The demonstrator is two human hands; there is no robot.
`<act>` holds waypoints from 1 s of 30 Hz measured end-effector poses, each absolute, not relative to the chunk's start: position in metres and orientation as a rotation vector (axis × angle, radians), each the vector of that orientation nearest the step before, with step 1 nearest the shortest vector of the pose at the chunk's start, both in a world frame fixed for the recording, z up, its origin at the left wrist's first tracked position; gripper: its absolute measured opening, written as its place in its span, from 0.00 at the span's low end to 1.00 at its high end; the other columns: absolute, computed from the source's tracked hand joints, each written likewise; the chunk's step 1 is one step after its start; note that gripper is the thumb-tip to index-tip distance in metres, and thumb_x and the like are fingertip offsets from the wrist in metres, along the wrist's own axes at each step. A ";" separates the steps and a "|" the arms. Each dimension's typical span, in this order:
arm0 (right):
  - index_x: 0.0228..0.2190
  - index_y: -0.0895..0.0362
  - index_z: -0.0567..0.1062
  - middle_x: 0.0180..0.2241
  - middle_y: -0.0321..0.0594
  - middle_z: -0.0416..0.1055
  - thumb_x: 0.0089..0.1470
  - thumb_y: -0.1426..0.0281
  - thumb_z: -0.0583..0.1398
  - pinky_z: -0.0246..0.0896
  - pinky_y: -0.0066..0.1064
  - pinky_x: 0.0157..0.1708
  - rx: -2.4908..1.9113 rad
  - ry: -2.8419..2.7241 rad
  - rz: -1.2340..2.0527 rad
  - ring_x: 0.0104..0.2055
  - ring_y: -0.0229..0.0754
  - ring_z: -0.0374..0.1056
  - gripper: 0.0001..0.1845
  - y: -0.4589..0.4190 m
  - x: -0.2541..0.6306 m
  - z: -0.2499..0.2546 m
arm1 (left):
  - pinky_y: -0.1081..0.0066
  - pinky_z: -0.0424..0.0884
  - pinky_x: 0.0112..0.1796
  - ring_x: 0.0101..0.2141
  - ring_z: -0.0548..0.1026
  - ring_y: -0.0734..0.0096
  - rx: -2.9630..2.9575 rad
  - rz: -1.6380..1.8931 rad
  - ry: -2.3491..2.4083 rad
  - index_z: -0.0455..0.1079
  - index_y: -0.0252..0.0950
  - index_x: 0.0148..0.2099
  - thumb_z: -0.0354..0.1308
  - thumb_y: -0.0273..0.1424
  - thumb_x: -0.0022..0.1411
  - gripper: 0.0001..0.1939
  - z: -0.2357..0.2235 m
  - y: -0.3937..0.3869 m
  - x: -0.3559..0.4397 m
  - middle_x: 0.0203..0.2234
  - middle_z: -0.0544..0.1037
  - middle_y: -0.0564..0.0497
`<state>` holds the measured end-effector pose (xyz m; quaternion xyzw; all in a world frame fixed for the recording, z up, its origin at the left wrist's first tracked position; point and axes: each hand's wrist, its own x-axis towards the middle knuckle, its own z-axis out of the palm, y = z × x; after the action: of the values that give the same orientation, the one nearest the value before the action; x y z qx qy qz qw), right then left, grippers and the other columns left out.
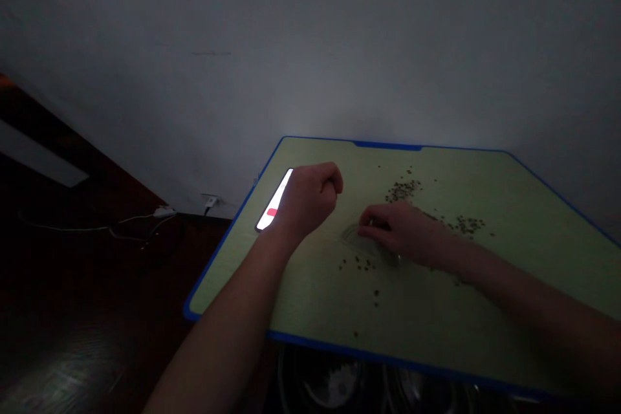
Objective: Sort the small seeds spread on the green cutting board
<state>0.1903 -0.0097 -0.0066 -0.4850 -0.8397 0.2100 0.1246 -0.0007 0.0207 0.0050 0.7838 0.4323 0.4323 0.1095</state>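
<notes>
My left hand point(314, 199) is curled into a fist above the left part of the green tabletop point(310, 291). Whatever its fingers may hold is hidden. Just behind that fist lies a phone point(274, 204) with a lit white screen and a red patch, partly covered by the hand. My right hand point(398, 229) is closed in a pinch over a clear, shallow see-through dish point(356, 240), close to its rim. Anything between these fingertips is too small or dark to see. Small dark bean-like pieces point(402, 190) are scattered around the right hand.
More dark pieces point(468, 225) lie to the right, and a few loose ones point(376, 297) near the front. A blue edge point(339, 347) borders the tabletop. Behind it stands a pale wall point(369, 45). A white cable and plug point(165, 212) lie on the dark floor at left.
</notes>
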 end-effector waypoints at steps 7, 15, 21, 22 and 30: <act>0.30 0.57 0.77 0.22 0.35 0.73 0.55 0.67 0.58 0.52 0.26 0.24 -1.279 -2.576 0.690 0.22 0.35 0.64 0.09 -0.026 0.171 -0.004 | 0.73 0.60 0.24 0.20 0.67 0.75 2.297 1.264 1.264 0.67 0.36 0.20 0.44 0.20 0.46 0.12 0.002 0.022 0.000 0.15 0.71 0.54; 0.30 0.56 0.77 0.25 0.36 0.75 0.56 0.66 0.58 0.53 0.26 0.25 -1.206 -2.593 0.839 0.24 0.35 0.66 0.10 -0.049 0.163 -0.007 | 0.73 0.61 0.25 0.21 0.68 0.75 2.300 1.239 1.266 0.67 0.36 0.20 0.45 0.20 0.47 0.13 0.003 0.021 0.000 0.16 0.71 0.54; 0.29 0.56 0.77 0.26 0.37 0.76 0.56 0.66 0.58 0.55 0.27 0.27 -1.184 -2.598 0.888 0.26 0.37 0.68 0.09 -0.062 0.156 -0.011 | 0.73 0.60 0.24 0.21 0.67 0.75 2.294 1.224 1.254 0.67 0.36 0.20 0.45 0.20 0.47 0.12 0.003 0.020 0.000 0.16 0.71 0.54; 0.29 0.55 0.77 0.26 0.37 0.76 0.56 0.66 0.58 0.56 0.27 0.28 -1.168 -2.601 0.902 0.27 0.37 0.68 0.09 -0.063 0.155 -0.011 | 0.73 0.60 0.24 0.20 0.67 0.75 2.296 1.224 1.251 0.67 0.36 0.20 0.45 0.20 0.46 0.12 0.003 0.020 0.000 0.16 0.71 0.54; 0.30 0.55 0.78 0.28 0.37 0.77 0.56 0.68 0.59 0.58 0.26 0.29 -1.088 -2.617 0.999 0.28 0.37 0.70 0.08 -0.072 0.149 -0.008 | 0.73 0.60 0.24 0.20 0.67 0.75 2.288 1.220 1.259 0.67 0.36 0.20 0.44 0.20 0.46 0.12 0.002 0.021 0.000 0.16 0.71 0.54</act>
<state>0.1494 -0.0723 -0.0076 -0.3613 -0.8688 0.3316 0.0684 0.0000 0.0207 0.0023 0.7871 0.4332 0.4197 0.1293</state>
